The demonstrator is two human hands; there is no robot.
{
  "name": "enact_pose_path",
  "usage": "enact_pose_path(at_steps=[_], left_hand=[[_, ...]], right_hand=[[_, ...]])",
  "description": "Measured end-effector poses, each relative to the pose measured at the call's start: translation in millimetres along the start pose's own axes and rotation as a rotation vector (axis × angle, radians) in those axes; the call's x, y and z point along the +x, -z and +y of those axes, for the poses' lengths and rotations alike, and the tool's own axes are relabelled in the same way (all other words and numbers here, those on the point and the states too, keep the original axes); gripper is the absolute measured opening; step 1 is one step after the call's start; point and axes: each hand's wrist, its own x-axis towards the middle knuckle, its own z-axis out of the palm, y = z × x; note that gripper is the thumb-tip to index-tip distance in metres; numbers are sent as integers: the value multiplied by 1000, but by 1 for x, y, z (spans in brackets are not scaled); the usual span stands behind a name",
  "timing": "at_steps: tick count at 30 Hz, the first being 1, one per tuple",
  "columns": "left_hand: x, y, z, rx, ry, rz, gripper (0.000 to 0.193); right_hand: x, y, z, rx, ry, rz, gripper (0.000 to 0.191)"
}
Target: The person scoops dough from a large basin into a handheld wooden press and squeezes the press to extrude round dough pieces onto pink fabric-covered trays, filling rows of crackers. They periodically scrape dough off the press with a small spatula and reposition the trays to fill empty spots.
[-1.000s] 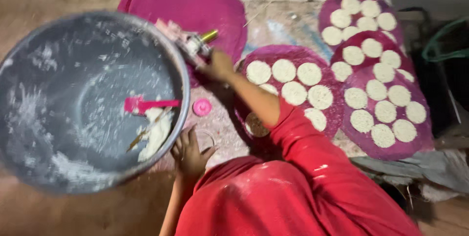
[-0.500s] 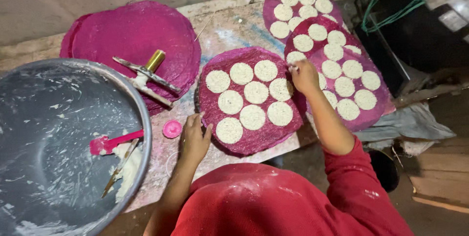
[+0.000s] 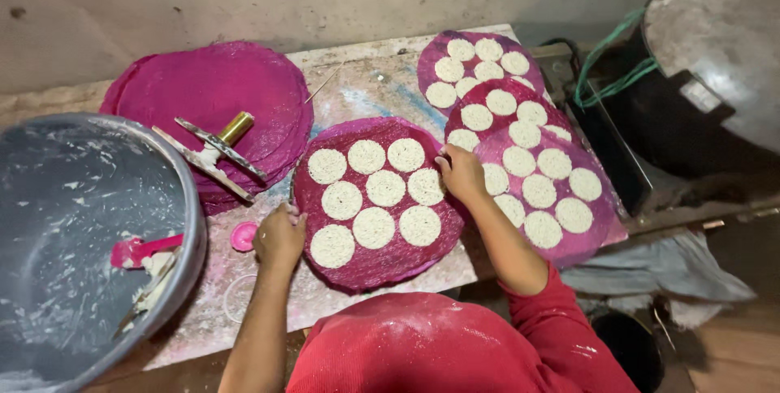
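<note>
A round magenta tray lies on the table in front of me, covered with several white stringy dough discs. My left hand grips the tray's left edge. My right hand holds its right edge, where it overlaps another loaded magenta tray. Both arms come out of red sleeves at the bottom of the view.
A stack of bare magenta trays with a metal and brass press on top lies at back left. A big grey basin holding a pink scoop stands left. More loaded trays lie behind. A dark steamer pot stands right. A small pink lid sits near my left hand.
My right hand left the press and came to the near tray's right edge. My left hand moved onto the tray's left edge. The view swung right.
</note>
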Motion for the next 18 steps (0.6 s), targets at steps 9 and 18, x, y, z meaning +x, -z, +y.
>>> enact_pose_path(at_steps=[9,18], left_hand=[[13,52,67,-345,16,9,20],[126,-26,159,-655,-206,-96,19]], right_hand=[[34,21,18,355,133,-9,15],[148,116,103,198,103,-13,15]])
